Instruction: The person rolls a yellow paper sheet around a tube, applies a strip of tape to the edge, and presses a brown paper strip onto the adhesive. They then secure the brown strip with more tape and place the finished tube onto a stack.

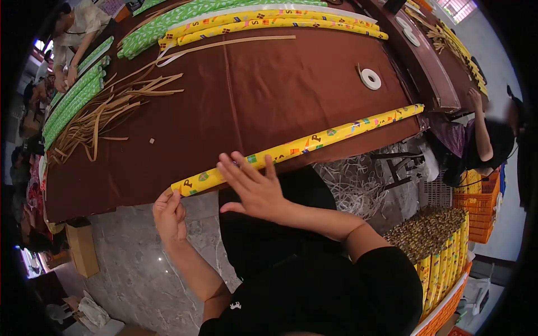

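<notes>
One long yellow patterned roll [347, 130] lies slantwise along the near edge of the brown-covered table [269, 84]. At its left end, my left hand [170, 215] pinches the tip between thumb and fingers. My right hand [255, 187] rests over the roll right of that end, palm down with the fingers spread. A roll of white tape [370, 79] lies flat farther back on the table. Loose brown strips [106, 115] are heaped at the table's left side.
Yellow rolls [269, 22] and green rolls [75, 103] lie along the back and left edges. An orange crate [448, 305] full of upright rolls stands at my right. Other people sit at left and right. White scraps [356, 193] lie below the table.
</notes>
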Motion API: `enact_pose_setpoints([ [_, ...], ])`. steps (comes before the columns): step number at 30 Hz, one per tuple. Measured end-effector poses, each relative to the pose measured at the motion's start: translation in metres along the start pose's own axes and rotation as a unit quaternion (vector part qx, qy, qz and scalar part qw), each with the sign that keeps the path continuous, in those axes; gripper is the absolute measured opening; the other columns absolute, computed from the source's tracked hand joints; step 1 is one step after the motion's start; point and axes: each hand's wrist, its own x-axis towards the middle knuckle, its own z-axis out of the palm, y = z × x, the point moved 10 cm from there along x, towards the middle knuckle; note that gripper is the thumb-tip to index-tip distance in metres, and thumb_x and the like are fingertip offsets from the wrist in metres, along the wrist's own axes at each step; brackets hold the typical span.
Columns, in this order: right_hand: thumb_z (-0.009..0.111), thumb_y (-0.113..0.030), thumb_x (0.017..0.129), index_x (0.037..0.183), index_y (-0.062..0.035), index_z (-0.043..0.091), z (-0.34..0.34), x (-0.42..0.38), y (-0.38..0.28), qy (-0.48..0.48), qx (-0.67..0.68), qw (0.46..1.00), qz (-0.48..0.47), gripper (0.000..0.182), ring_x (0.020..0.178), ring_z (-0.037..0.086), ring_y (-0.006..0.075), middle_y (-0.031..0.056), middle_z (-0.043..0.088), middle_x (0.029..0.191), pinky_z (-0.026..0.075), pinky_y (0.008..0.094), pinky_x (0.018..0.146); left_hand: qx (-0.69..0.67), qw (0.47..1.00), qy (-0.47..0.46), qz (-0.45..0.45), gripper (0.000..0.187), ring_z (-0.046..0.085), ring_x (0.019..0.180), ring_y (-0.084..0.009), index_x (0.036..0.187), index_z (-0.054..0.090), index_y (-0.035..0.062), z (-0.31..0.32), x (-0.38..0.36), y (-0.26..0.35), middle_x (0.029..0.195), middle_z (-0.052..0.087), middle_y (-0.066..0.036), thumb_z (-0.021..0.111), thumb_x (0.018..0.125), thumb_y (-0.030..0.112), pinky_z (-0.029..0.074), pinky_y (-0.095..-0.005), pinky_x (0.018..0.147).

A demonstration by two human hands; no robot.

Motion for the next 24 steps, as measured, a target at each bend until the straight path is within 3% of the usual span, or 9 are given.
enact_pose_setpoints([
  [8, 0.02, -0.078, 0.087, 0.145, -0.0062, 0.042, -0.032, -0.072, 0.137, -0.006, -0.215, 0.97, 0.113, 0.095, 0.145, 0.028, 0.0296, 0.01, 0.04, 0.152, -0.007, 0.0616, 0.114, 0.01, 1.0, 0.004, 0.007, 0.019, 0.026, 0.037, 0.0001, 0.108, 0.065, -0.0042, -0.003, 0.001, 0.001, 0.061, 0.053, 0.005, 0.061, 0.094, 0.007, 0.017, -0.0197, 0.038],
  [11, 0.014, -0.075, 0.091, 0.146, -0.0031, 0.039, -0.051, -0.087, 0.171, 0.021, -0.222, 0.961, 0.166, 0.094, 0.145, 0.028, 0.0304, 0.011, 0.04, 0.152, -0.006, 0.0589, 0.115, 0.008, 1.0, 0.008, 0.004, 0.019, 0.026, 0.038, 0.0004, 0.109, 0.065, -0.0043, -0.002, 0.001, 0.002, 0.06, 0.052, 0.005, 0.061, 0.094, 0.007, 0.017, -0.0197, 0.038],
  [16, 0.019, -0.067, 0.096, 0.148, -0.0023, 0.034, -0.071, -0.102, 0.218, 0.044, -0.235, 0.941, 0.239, 0.085, 0.147, 0.024, 0.03, 0.0123, 0.035, 0.154, -0.005, 0.0572, 0.116, 0.021, 0.999, 0.027, 0.009, 0.019, 0.026, 0.038, 0.0006, 0.109, 0.065, -0.0038, -0.002, 0.001, 0.004, 0.059, 0.05, 0.006, 0.061, 0.094, 0.007, 0.017, -0.0195, 0.038],
  [18, 0.021, -0.067, 0.096, 0.149, -0.0017, 0.033, -0.069, -0.101, 0.215, 0.046, -0.223, 0.944, 0.241, 0.085, 0.147, 0.022, 0.0313, 0.0122, 0.034, 0.155, -0.004, 0.0569, 0.116, 0.023, 0.999, 0.031, 0.012, 0.018, 0.026, 0.038, 0.0007, 0.109, 0.065, -0.0036, -0.004, 0.0, 0.004, 0.06, 0.051, 0.006, 0.061, 0.094, 0.007, 0.017, -0.0195, 0.038],
  [20, 0.024, -0.068, 0.095, 0.148, -0.0008, 0.033, -0.059, -0.095, 0.198, 0.071, -0.113, 0.964, 0.232, 0.087, 0.147, 0.022, 0.0336, 0.0134, 0.034, 0.155, -0.001, 0.0568, 0.116, 0.013, 1.0, 0.028, 0.006, 0.018, 0.027, 0.038, 0.0006, 0.109, 0.065, -0.0032, -0.007, 0.001, 0.001, 0.062, 0.052, 0.005, 0.061, 0.094, 0.007, 0.018, -0.0193, 0.038],
  [23, 0.026, -0.07, 0.093, 0.148, 0.0001, 0.032, -0.032, -0.076, 0.149, 0.029, -0.115, 0.984, 0.133, 0.09, 0.146, 0.023, 0.0354, 0.0164, 0.032, 0.155, 0.001, 0.0567, 0.116, 0.017, 0.999, 0.037, 0.008, 0.018, 0.027, 0.038, 0.0004, 0.109, 0.065, -0.0029, -0.005, 0.001, 0.003, 0.061, 0.051, 0.005, 0.06, 0.094, 0.007, 0.018, -0.0198, 0.038],
  [24, 0.026, -0.071, 0.093, 0.148, 0.0, 0.034, -0.025, -0.07, 0.142, 0.023, -0.039, 0.985, 0.166, 0.09, 0.146, 0.023, 0.0347, 0.0156, 0.035, 0.154, 0.001, 0.0564, 0.116, 0.019, 0.999, 0.04, 0.008, 0.018, 0.027, 0.038, 0.0004, 0.109, 0.065, -0.0029, -0.003, 0.0, 0.003, 0.061, 0.051, 0.005, 0.06, 0.094, 0.007, 0.018, -0.0198, 0.038],
])
